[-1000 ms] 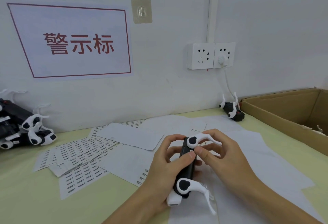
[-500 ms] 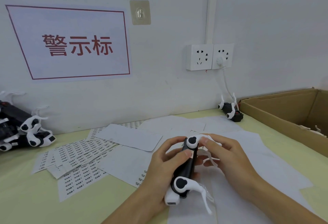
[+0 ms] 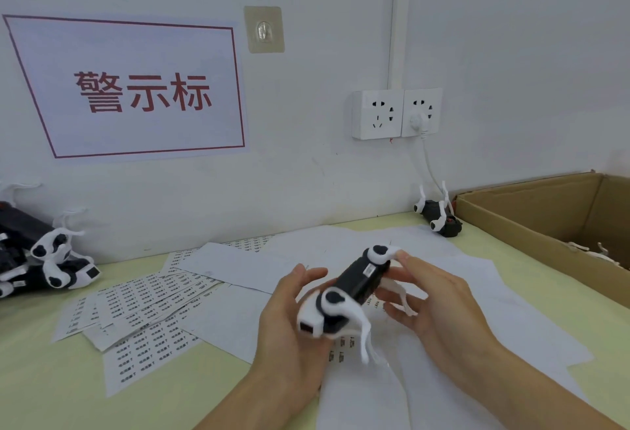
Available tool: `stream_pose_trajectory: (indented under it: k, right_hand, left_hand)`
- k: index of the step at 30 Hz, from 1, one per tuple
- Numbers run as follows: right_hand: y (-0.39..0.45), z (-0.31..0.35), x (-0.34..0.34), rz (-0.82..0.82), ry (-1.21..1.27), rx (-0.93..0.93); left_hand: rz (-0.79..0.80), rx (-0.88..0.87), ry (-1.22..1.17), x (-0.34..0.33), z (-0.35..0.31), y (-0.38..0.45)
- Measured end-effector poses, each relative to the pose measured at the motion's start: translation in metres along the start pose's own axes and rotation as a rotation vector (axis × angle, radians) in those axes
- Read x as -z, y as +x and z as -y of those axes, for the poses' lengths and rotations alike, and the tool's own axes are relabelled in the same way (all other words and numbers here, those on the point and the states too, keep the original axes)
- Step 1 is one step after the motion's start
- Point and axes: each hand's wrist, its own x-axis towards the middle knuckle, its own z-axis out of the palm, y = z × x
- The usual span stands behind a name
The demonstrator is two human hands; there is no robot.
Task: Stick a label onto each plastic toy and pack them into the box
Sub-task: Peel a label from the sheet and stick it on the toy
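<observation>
Black-and-white toy (image 3: 354, 284) between left hand (image 3: 289, 324), right hand (image 3: 433, 307)

My left hand (image 3: 289, 320) was raised in front of me, palm turned inward, fingers loosely curled and cupping the toy (image 3: 347, 290). My right hand (image 3: 433, 300) faced it, fingertips pinching the toy's far end, both forearms angled inward.

My path rightward to the cardboard box (image 3: 531, 221) runs over flat white sheets (image 3: 453, 279) — nothing upright stands on them. One toy (image 3: 438, 213) sits against the wall just beside the box's near-left corner, and the box wall itself rises above the table (image 3: 41, 378). To the left, a toy pile (image 3: 44, 266) and label sheets (image 3: 143, 307) occupy the surface.
</observation>
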Motion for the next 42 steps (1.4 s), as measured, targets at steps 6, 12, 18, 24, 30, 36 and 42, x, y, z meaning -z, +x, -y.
stream_pose_trajectory:
  k: [6, 12, 18, 24, 30, 36, 42]
  right_hand:
    - [0.004, 0.007, 0.013, -0.303, 0.129, 0.043]
    - [0.0, -0.002, 0.004, -0.147, -0.138, 0.178]
    - [-0.002, 0.006, 0.006, -0.038, -0.184, 0.203]
    - [0.0, 0.008, 0.01, 0.015, -0.133, 0.114]
    - [0.003, 0.016, 0.017, 0.159, -0.191, 0.05]
    - [0.004, 0.017, 0.022, 0.237, -0.294, 0.008]
    - [0.0, 0.013, 0.016, 0.2, -0.609, 0.1]
  left_hand:
    - [0.018, 0.016, 0.15, -0.005, 0.007, 0.002]
    - [-0.126, -0.085, 0.173, -0.006, 0.01, 0.004]
    - [-0.127, -0.138, 0.135, -0.008, 0.009, 0.002]
    - [-0.178, -0.132, 0.063, -0.007, 0.009, 0.002]
    - [-0.176, -0.146, 0.068, -0.008, 0.008, 0.002]
    - [-0.147, -0.161, 0.154, -0.006, 0.009, 0.001]
    - [-0.045, -0.204, 0.267, -0.005, 0.01, -0.001]
